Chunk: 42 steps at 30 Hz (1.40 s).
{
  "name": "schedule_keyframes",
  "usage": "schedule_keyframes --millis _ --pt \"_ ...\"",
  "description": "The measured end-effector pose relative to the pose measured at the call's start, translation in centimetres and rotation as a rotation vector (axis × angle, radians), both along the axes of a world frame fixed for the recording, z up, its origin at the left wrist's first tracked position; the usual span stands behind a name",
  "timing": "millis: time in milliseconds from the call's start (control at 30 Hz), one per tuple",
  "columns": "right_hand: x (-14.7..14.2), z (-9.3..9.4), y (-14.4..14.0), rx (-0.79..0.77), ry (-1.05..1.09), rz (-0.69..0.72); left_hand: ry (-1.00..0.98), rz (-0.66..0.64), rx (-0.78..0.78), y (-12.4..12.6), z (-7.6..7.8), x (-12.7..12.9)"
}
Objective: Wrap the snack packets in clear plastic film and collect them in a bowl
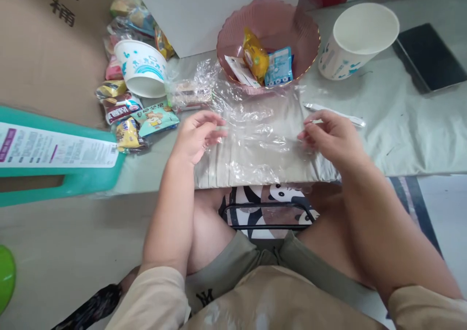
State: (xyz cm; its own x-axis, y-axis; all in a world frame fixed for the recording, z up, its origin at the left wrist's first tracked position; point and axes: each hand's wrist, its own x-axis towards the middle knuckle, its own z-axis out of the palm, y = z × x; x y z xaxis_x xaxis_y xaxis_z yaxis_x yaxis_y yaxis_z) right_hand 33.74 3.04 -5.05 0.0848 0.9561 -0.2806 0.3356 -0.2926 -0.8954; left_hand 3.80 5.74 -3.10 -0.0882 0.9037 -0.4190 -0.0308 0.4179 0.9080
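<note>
A clear plastic bag lies flat and crumpled on the grey-clothed table, just in front of me. My left hand pinches its left edge with fingertips and thumb. My right hand pinches its right edge the same way. Just beyond the bag stands a pink scalloped bowl holding a yellow snack packet, a blue packet and a white one.
A white paper cup stands right of the bowl, a dark phone beyond it. A white pen-like stick lies by my right hand. Left are a tipped paper bowl, several snack packets and a teal container.
</note>
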Motion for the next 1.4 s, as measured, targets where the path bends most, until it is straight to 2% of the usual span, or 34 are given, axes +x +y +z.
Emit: schedule_keyframes --millis 100,167,200,267,300,333,367,400,467,500,533,600,700,800,900,1000,1067,1133,1233,1333,1400 --pt "-0.1 0.3 0.2 -0.062 -0.009 -0.157 0.092 -0.067 -0.039 -0.3 0.2 -0.3" --pt "0.3 0.5 -0.1 0.025 -0.063 -0.240 0.117 -0.063 -0.030 -0.3 0.0 -0.4" --pt "0.6 0.6 -0.5 0.142 -0.129 -0.293 0.130 -0.053 -0.021 -0.4 -0.1 -0.4" --pt "1.0 1.0 -1.8 0.490 -0.294 -0.387 0.167 -0.036 -0.001 -0.3 -0.4 -0.2" --pt "1.0 1.2 -2.7 0.666 -0.364 -0.363 0.187 -0.030 0.007 -0.3 -0.6 0.0" --pt "0.9 1.4 -3.6 0.813 -0.393 -0.267 0.207 -0.025 0.015 -0.3 -0.8 0.1" --pt "0.5 1.6 -4.6 0.895 -0.392 -0.075 0.226 -0.021 0.023 -0.3 -0.9 0.3" --pt "0.0 1.7 -5.5 0.909 -0.377 0.202 0.242 -0.019 0.028 -0.4 -1.1 0.4" --pt "-1.2 1.6 -6.9 0.818 -0.436 0.659 0.271 -0.013 0.041 -0.4 -1.4 0.7" --pt "-1.9 1.4 -7.5 0.746 -0.500 0.808 0.286 -0.014 0.048 -0.4 -1.7 0.7" --pt "-2.4 1.2 -7.9 0.673 -0.573 0.898 0.306 -0.018 0.059 -0.4 -1.9 0.7" --pt "-3.1 0.6 -8.3 0.573 -0.695 0.973 0.359 -0.034 0.104 -0.5 -2.6 0.4" --pt "-3.2 0.0 -8.3 0.527 -0.774 0.966 0.449 -0.070 0.230 -0.6 -3.9 -0.6" --pt "-2.4 -0.3 -7.8 0.499 -0.753 0.952 0.537 -0.072 0.400 -0.5 -4.8 -2.2" --pt "-1.3 -0.3 -7.2 0.470 -0.634 0.954 0.555 -0.040 0.652 -0.7 -4.9 -3.8" --pt "0.1 0.2 -6.2 0.458 -0.385 0.910 0.390 -0.181 0.835 -1.4 -4.3 -4.6" --pt "1.0 0.8 -5.4 0.416 -0.204 0.848 0.339 -0.353 0.781 -2.1 -3.8 -4.6" --pt "1.6 1.6 -4.6 0.338 -0.089 0.747 0.409 -0.478 0.648 -2.7 -3.3 -4.3" --pt "1.7 2.4 -4.0 0.194 0.028 0.563 0.499 -0.577 0.520 -3.1 -3.1 -3.6" --pt "1.3 2.6 -3.7 0.067 0.223 0.386 0.462 -0.644 0.481 -2.9 -3.1 -2.9" --pt "1.2 2.3 -3.1 -0.002 0.350 0.323 0.444 -0.691 0.460 -2.8 -2.7 -2.6"
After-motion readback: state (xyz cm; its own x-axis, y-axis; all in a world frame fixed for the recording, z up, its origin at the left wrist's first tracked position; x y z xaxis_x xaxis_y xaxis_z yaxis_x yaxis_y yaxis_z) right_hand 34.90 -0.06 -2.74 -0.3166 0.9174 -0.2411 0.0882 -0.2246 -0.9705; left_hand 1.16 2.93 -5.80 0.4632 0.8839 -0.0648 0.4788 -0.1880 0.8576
